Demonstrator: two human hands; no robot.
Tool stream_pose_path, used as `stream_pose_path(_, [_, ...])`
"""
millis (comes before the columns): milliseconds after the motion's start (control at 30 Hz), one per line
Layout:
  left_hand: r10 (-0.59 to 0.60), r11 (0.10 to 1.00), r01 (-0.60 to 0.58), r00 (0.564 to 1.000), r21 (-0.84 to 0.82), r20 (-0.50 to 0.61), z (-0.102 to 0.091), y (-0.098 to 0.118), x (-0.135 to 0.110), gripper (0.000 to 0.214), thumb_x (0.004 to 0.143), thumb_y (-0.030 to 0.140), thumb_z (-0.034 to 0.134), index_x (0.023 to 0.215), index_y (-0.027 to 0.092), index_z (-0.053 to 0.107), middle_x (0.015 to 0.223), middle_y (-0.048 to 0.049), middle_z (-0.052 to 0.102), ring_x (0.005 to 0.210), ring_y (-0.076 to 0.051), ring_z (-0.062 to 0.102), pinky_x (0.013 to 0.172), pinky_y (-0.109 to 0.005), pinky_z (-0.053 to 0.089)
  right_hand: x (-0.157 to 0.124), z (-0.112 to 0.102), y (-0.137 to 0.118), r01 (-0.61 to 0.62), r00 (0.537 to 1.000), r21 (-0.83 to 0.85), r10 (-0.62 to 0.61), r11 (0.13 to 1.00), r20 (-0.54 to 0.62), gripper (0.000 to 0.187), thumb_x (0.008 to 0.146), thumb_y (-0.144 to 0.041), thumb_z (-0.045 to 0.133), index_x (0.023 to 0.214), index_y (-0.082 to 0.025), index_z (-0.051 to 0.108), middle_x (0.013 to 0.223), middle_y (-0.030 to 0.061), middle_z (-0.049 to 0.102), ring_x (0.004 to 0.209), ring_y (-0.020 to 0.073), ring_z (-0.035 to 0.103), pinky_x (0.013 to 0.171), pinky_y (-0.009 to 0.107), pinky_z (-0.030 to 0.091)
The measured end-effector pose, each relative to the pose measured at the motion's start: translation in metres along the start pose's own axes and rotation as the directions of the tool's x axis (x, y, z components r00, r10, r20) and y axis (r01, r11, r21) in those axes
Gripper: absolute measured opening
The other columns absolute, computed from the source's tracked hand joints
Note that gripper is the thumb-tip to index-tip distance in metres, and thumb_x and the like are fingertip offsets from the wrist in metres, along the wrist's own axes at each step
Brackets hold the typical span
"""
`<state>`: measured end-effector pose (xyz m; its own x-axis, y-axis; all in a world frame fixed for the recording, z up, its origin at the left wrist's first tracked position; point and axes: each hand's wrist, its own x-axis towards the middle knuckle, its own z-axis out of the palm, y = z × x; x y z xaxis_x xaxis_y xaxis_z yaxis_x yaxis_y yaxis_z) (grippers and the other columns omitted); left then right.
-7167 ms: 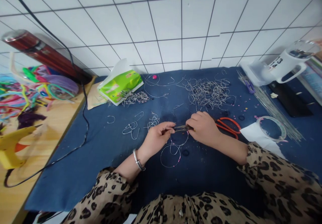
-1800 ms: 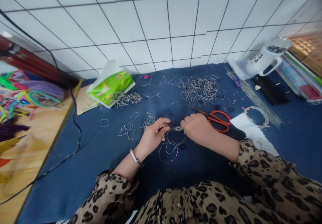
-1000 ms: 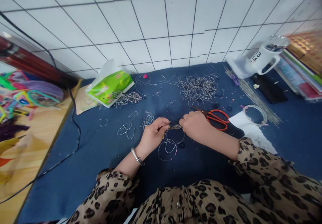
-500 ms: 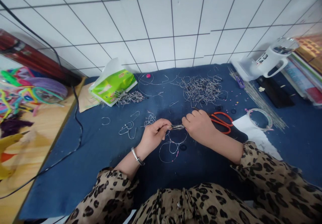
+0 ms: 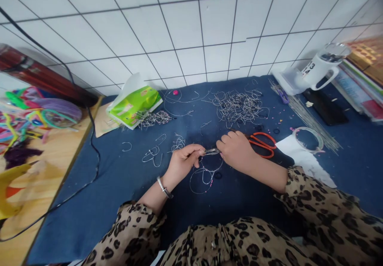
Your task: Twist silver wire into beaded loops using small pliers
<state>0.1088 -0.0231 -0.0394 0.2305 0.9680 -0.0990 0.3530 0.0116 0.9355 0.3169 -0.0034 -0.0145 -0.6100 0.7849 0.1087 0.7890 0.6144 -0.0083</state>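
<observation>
My right hand point(image 5: 236, 148) is closed around a pair of pliers point(image 5: 213, 151), whose metal jaws point left toward my left fingers. In my left hand point(image 5: 187, 157), thumb and forefinger pinch a thin piece of wire point(image 5: 202, 152) at the tips of the jaws; most of it is hidden by the fingers. Just below both hands, thin wire loops strung with pink beads point(image 5: 211, 183) lie on or hang over the dark blue cloth point(image 5: 179, 226). A small black ring point(image 5: 218, 175) rests beside them.
Orange-handled scissors point(image 5: 263, 144) lie right of my right hand. Behind are a large wire tangle point(image 5: 239, 106) and a green tissue pack point(image 5: 134, 106). Bent wires point(image 5: 153, 154) lie left. A wire coil point(image 5: 308, 139), straight wires point(image 5: 308, 114) and a white mug point(image 5: 321, 68) stand or lie right.
The view has shifted slightly. My hands keep nearly the same pose, with the pliers' jaws still at my left fingertips.
</observation>
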Motion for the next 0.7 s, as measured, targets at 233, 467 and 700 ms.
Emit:
stream_pose_path(233, [-0.068, 0.995, 0.071, 0.997, -0.076, 0.032, 0.000, 0.004, 0.001, 0.019, 0.082, 0.033, 0.056, 0.086, 0.018, 0.065, 0.050, 0.0023, 0.056, 0.047, -0.010, 0.054, 0.048, -0.020, 0.040, 0.001, 0.003, 0.003, 0.042, 0.998, -0.013, -0.042, 0.999, -0.037, 0.017, 0.083, -0.016, 0.045, 0.078, -0.015, 0.062, 0.075, 0.0071, 0.057, 0.076, 0.0187, 0.040, 0.067, 0.033, 0.021])
stream_pose_path(467, [-0.109, 0.986, 0.112, 0.993, -0.124, 0.035, 0.000, 0.004, 0.003, 0.017, 0.079, 0.030, 0.059, 0.092, 0.018, 0.062, 0.062, 0.0003, 0.063, 0.047, -0.008, 0.055, 0.045, -0.018, 0.040, 0.001, 0.006, 0.005, 0.056, 0.997, -0.012, -0.056, 0.998, -0.052, 0.018, 0.084, -0.017, 0.044, 0.077, -0.016, 0.060, 0.074, 0.0059, 0.056, 0.074, 0.0182, 0.039, 0.065, 0.033, 0.020])
stream_pose_path(700, [-0.146, 0.981, 0.151, 0.988, -0.125, 0.046, -0.001, 0.007, 0.003, 0.013, 0.081, 0.028, 0.057, 0.086, 0.016, 0.059, 0.059, 0.0004, 0.062, 0.046, -0.008, 0.054, 0.044, -0.017, 0.039, 0.000, 0.011, 0.003, 0.048, 0.997, -0.014, -0.049, 0.999, -0.051, 0.019, 0.085, -0.015, 0.043, 0.076, -0.016, 0.060, 0.072, 0.0057, 0.056, 0.072, 0.0177, 0.039, 0.064, 0.033, 0.019])
